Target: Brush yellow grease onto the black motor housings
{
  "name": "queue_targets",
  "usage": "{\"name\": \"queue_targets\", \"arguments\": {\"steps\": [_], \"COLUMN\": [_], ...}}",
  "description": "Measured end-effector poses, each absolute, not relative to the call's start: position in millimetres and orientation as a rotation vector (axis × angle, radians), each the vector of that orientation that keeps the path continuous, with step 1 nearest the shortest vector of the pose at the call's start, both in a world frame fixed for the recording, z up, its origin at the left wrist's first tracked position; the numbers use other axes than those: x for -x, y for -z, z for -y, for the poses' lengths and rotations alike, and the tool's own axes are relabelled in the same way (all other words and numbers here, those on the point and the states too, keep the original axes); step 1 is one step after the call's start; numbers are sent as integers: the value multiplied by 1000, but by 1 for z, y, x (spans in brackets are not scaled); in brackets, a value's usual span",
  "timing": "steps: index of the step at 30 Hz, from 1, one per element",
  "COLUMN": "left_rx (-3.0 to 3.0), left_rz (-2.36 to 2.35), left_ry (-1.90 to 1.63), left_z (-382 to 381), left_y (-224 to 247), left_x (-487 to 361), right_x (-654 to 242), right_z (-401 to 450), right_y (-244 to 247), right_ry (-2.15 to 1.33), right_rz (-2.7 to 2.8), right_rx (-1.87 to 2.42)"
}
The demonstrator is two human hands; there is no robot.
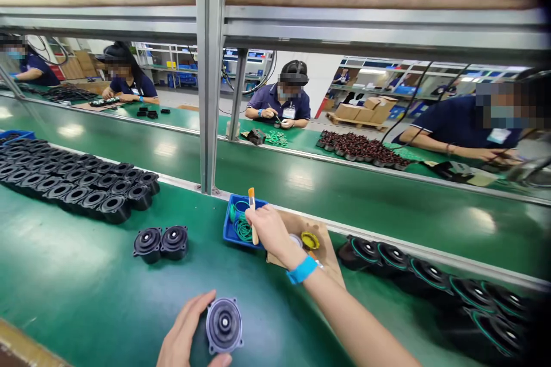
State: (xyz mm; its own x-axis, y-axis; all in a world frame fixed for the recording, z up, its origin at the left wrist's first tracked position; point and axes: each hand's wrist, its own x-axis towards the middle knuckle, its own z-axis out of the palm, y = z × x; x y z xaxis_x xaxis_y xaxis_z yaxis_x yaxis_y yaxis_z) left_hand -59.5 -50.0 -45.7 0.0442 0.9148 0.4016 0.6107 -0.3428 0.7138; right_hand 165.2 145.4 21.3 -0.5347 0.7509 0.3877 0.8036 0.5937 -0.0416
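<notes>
My left hand [186, 330] curves around the left side of a black round housing [224, 325], with fingertips and thumb at its rim. The housing stands on the green bench, its stepped face and pale centre pin turned up. My right hand [270, 228] is closed on a small brush [253, 215], held upright with its orange bristles at the top. That hand is over the right side of a blue tray [227, 228] of thin green rubber rings [243, 228]. Two similar housings [174, 241] stand side by side to the left.
Many black housings [97, 198] stand in rows at the left. Housings with green rings [430, 273] line the right. Brown cardboard [329, 255] carries a yellow lid [310, 240] and another brush [315, 259]. A metal post [209, 97] rises behind the tray. Co-workers [284, 97] sit opposite.
</notes>
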Motion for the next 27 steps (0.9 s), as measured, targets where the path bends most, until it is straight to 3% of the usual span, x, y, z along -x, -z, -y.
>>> {"name": "queue_targets", "arguments": {"steps": [10, 12, 15, 17, 22, 27], "left_rx": [-1880, -1877, -1886, -1902, -2049, -2215], "left_rz": [-1369, -1300, -1238, -1239, -1278, -1275], "left_ry": [-1201, -1190, -1192, -1208, -1265, -1345], "left_z": [50, 49, 47, 46, 43, 39], "left_y": [49, 52, 53, 52, 38, 17], "left_x": [66, 66, 67, 68, 65, 63], "right_x": [-190, -179, -159, -147, -140, -154], "right_z": [-107, -80, -43, -29, -24, -18], "right_y": [-57, -66, -67, -59, -43, -48], "right_ry": [73, -208, -926, -1154, -1052, -827], "right_rz": [2063, 2020, 1959, 1998, 2104, 2274], "right_rx": [1206, 1150, 1055, 1064, 1119, 882]}}
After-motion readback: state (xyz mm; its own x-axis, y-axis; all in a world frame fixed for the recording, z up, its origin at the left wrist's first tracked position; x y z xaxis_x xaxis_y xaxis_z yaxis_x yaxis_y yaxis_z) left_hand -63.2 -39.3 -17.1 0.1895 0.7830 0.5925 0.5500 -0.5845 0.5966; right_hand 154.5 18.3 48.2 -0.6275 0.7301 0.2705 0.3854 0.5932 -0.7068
